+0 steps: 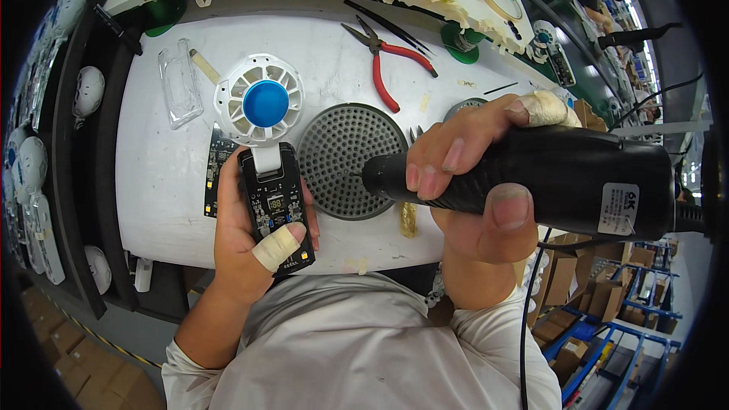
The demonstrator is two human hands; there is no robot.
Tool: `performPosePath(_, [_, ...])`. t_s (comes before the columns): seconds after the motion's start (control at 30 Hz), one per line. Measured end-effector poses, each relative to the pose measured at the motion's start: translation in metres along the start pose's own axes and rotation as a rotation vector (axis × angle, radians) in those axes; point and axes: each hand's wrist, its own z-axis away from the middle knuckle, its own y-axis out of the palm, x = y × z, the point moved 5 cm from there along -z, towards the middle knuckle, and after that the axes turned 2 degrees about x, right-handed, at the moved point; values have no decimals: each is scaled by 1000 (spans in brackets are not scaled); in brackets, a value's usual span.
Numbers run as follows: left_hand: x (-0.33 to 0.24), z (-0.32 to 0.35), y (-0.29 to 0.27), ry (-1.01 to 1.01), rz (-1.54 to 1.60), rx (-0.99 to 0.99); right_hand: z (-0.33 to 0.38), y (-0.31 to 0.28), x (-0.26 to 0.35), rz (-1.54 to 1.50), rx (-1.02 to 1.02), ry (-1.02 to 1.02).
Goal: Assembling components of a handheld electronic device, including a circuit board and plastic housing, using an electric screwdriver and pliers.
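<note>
Fan unit (267,158) was clasped in left grip (237,239), long axis fore-aft; right grip (474,228) held black electric driver (569,175), tip pointing left toward fan unit, not touching.

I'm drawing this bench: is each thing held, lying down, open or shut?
Left hand: closed around black device.
Black device: held, circuitry uncovered.
White round frame: joined to black device.
Right hand: closed around black driver.
Black driver: held; can't tell if running.
Pliers: lying down, open.
Tweezers: lying down.
Clear tray: lying down.
Circuit board: lying down, partly hidden.
Perforated disc: lying flat.
</note>
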Motion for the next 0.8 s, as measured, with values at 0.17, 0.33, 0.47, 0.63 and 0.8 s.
performPosePath(0.17, [-1, 2, 3, 4, -10, 8, 0, 0, 10, -85, 80, -102])
performPosePath(0.33, [0, 3, 8, 5, 23, 19, 3, 1, 35, -353, -65, -238])
performPosePath(0.47, [1, 2, 11, 10, -9, 20, 5, 9, 36, -396, -49, -268])
performPosePath(0.63, [2, 4, 9, -9, -17, 25, 3, 8, 33, -376, -31, -279])
performPosePath(0.8, [1, 3, 9, -3, -46, 25, 2, 9, 33, -321, 86, -242])
